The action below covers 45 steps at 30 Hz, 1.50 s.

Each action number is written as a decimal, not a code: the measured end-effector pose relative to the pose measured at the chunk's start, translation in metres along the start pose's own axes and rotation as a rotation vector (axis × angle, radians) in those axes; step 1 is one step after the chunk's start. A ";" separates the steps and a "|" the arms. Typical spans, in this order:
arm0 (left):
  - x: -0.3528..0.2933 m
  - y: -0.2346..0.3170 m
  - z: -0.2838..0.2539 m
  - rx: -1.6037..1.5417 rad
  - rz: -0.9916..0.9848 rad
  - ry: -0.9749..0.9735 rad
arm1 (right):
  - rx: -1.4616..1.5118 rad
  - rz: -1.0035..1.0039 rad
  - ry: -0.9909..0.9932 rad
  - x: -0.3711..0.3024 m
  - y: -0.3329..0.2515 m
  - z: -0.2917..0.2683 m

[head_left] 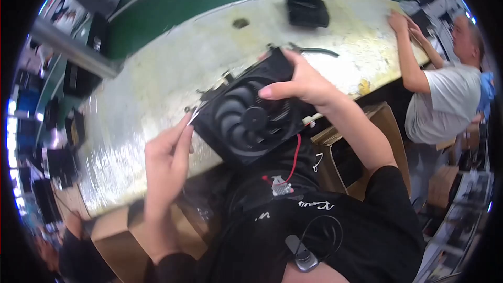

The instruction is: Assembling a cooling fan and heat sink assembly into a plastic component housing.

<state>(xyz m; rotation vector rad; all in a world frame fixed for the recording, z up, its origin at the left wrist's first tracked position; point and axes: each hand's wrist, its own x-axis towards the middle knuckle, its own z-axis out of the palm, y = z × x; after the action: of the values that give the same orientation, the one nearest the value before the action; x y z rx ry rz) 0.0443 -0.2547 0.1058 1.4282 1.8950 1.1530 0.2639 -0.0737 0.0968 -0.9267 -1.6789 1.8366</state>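
Observation:
A black, boxy computer part with a round fan (236, 118) is held tilted above the near side of the workbench, its fan facing up toward me. My right hand (309, 81) grips its upper right end, the thumb lying over the fan and the other fingers hidden behind. At the opposite corner my left hand (166, 160) is closed in a pinch on a thin white strip (194, 115) beside the part's edge. What the strip is made of cannot be told. Small metal pieces show along the far edge. A red cord (297, 154) hangs below the part, near my shirt.
A pale, worn workbench (157, 73) runs across, with a blurred black unit (306, 10) at its far side and a short black cable (320, 51) nearer. Cardboard boxes (112, 233) (390, 141) stand on both sides of me. A co-worker (445, 89) works at the right end.

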 end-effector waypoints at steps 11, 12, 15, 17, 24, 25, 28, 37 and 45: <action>0.030 -0.028 0.039 -0.182 -0.182 0.119 | 0.065 0.194 -0.004 0.037 0.008 0.017; 0.031 -0.025 0.041 -0.153 -0.145 0.101 | 0.000 0.154 -0.037 0.036 0.004 0.015; 0.032 -0.023 0.045 -0.071 -0.134 0.048 | -0.301 0.156 -0.108 0.051 0.011 -0.007; 0.030 -0.027 0.044 0.098 -0.069 0.078 | -0.634 -0.024 -0.202 0.054 -0.003 -0.027; 0.031 -0.043 0.035 -0.019 -0.087 -0.022 | -1.608 -0.357 0.604 0.144 -0.016 -0.176; 0.032 -0.033 0.029 -0.023 -0.089 -0.017 | -1.689 -0.366 0.571 0.153 -0.011 -0.185; 0.036 -0.024 0.017 -0.367 -0.311 -0.114 | -1.763 -0.318 0.487 0.167 -0.010 -0.185; 0.034 -0.015 0.021 -0.318 -0.314 -0.055 | -1.682 -0.128 0.378 0.194 0.002 -0.189; 0.039 -0.019 0.010 -0.303 -0.311 -0.072 | -1.554 -0.269 0.447 0.183 -0.013 -0.185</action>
<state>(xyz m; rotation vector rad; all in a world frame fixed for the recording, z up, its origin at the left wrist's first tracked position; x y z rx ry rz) 0.0294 -0.2163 0.0882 0.9612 1.7284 1.1585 0.2818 0.1849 0.0770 -1.3298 -2.5435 -0.1833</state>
